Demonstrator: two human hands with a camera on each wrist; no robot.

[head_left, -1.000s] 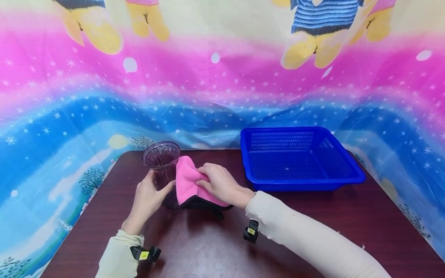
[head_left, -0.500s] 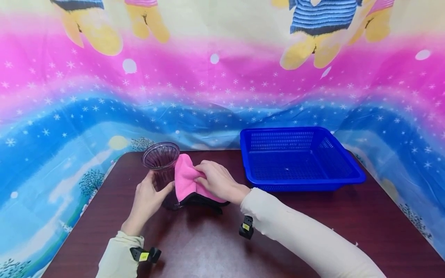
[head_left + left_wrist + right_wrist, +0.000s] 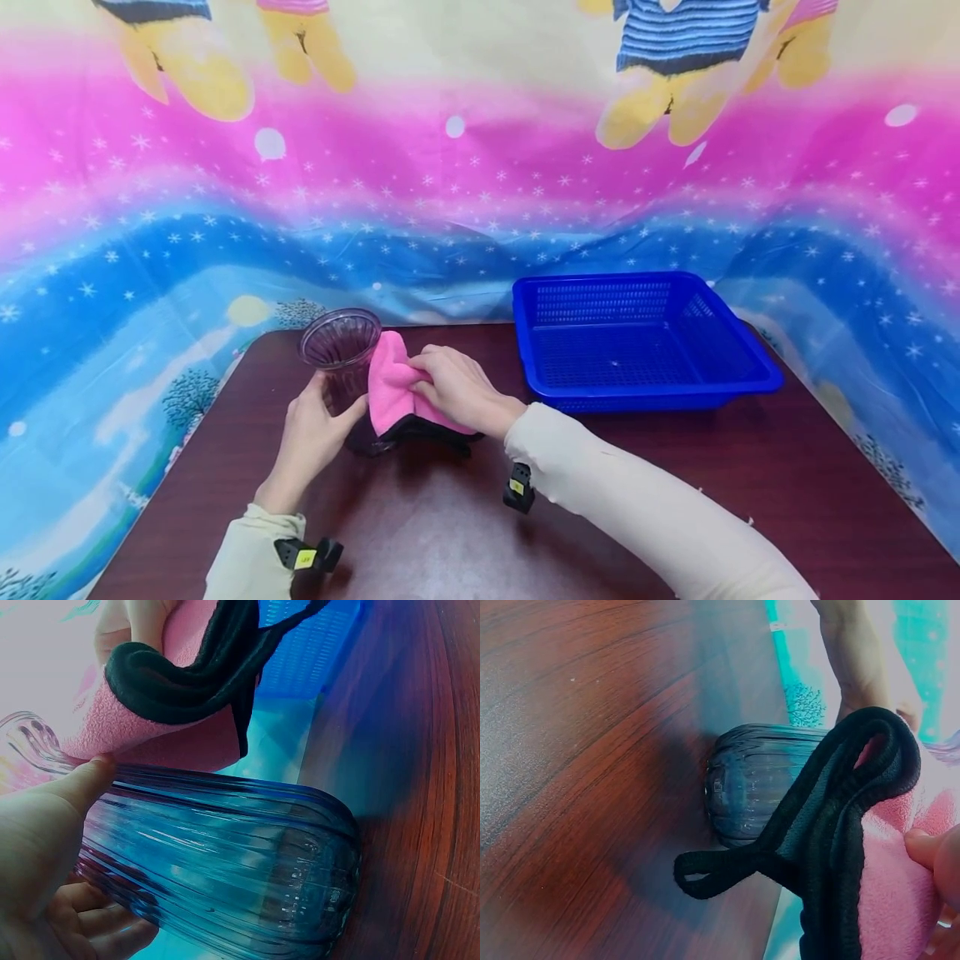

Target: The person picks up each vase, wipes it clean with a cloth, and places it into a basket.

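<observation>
A tall, ribbed glass vase (image 3: pixel 343 354) with a flared rim stands at the left of the table, its base visible in the left wrist view. My left hand (image 3: pixel 311 429) holds the vase around its middle, thumb on the near side and fingers on the far side. Against the vase's right side lies a folded pink cloth (image 3: pixel 390 387) with black edging. My right hand (image 3: pixel 457 392) pinches this cloth between thumb and fingers. In the right wrist view, a black hanging loop (image 3: pixel 712 874) sticks out from the cloth, which hides part of the vase.
A blue perforated plastic basket (image 3: pixel 750 387) stands at the back right of the dark wooden table (image 3: pixel 450 542). Behind the table hangs a colourful printed curtain (image 3: pixel 450 192). Black cameras are strapped to both wrists.
My right hand and the pink cloth have shifted slightly left along the vase. The left hand keeps its hold on the vase. The whole head view has drifted a little.
</observation>
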